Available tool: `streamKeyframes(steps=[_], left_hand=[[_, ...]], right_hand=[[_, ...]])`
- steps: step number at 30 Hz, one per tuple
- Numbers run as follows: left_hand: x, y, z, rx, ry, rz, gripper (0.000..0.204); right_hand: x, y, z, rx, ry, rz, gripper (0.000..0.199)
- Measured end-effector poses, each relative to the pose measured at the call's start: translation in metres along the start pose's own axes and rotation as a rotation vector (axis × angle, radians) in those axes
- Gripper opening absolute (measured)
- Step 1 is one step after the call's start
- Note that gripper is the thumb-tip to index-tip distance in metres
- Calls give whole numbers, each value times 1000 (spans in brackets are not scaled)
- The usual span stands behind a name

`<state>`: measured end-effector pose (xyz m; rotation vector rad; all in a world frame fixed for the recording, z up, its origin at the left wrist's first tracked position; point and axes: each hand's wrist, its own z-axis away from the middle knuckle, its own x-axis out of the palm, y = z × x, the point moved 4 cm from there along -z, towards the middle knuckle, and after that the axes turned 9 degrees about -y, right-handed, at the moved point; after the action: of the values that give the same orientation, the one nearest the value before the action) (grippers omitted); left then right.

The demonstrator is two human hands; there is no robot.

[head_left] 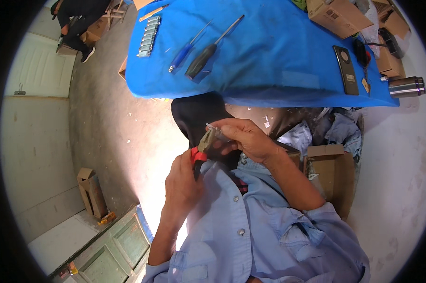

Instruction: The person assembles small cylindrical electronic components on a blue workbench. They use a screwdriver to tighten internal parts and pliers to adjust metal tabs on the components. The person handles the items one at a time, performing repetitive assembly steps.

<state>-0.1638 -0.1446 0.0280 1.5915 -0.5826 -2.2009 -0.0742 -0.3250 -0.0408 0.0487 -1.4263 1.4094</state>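
Observation:
Below the table's near edge, in front of my body, both hands work close together. My left hand is wrapped round the red and black handles of a pair of pliers, whose jaws point up and away. My right hand pinches a small pale piece at the tips of the jaws. Fingers cover most of that piece, so its kind is unclear. Whether the jaws grip it, I cannot tell.
On the blue-covered table lie several small metal cylinders in a row, a blue screwdriver, a black screwdriver and a phone. A steel flask lies at the right edge. Cardboard boxes stand behind; another person is far left.

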Motion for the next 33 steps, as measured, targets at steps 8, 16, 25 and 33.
streamKeyframes(steps=[8, 16, 25, 33], left_hand=[[-5, -5, 9, 6, 19, 208, 46], [-1, -3, 15, -52, -83, 382, 30], [9, 0, 24, -279, -339, 1187, 32], [23, 23, 30, -336, -329, 1723, 42]], right_hand=[[9, -7, 2, -22, -90, -14, 35], [19, -13, 4, -176, 78, 286, 29], [24, -15, 6, -319, 143, 399, 21], [25, -1, 2, -451, 191, 335, 23]])
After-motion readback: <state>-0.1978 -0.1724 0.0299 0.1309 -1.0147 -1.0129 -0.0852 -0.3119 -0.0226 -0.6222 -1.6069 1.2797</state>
